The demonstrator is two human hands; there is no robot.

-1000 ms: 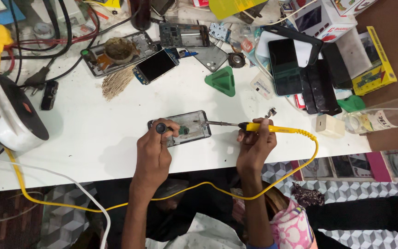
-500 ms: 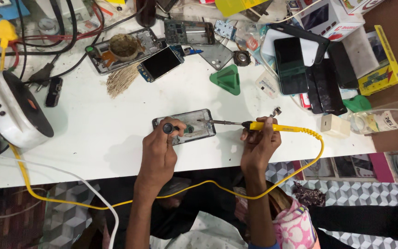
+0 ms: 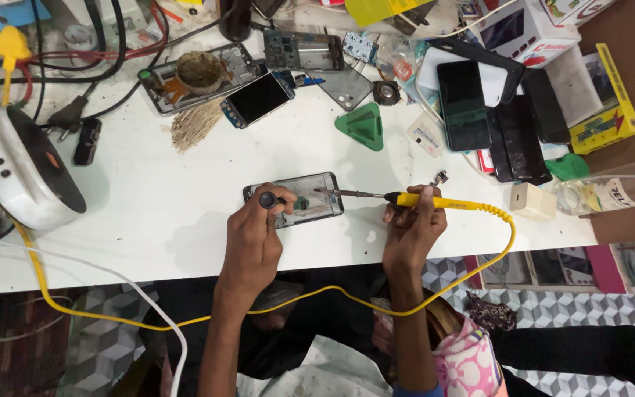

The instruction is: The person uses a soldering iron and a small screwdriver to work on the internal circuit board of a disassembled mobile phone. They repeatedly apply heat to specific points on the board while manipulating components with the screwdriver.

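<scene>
On a cluttered white worktop (image 3: 148, 220), an opened phone frame (image 3: 303, 198) lies near the front edge. The left hand (image 3: 255, 235) is closed around a dark-capped tool (image 3: 267, 199) at the frame's left end; the right hand (image 3: 413, 228) grips a yellow soldering iron (image 3: 406, 198), tip over the frame.

Yellow soldering iron (image 3: 435, 201), white table (image 3: 156, 213) — green triangular pick (image 3: 361, 126)

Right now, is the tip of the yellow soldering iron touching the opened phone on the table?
Cannot tell. In the head view the yellow soldering iron reaches over the opened phone, but the top-down angle hides any gap under its tip.
</scene>
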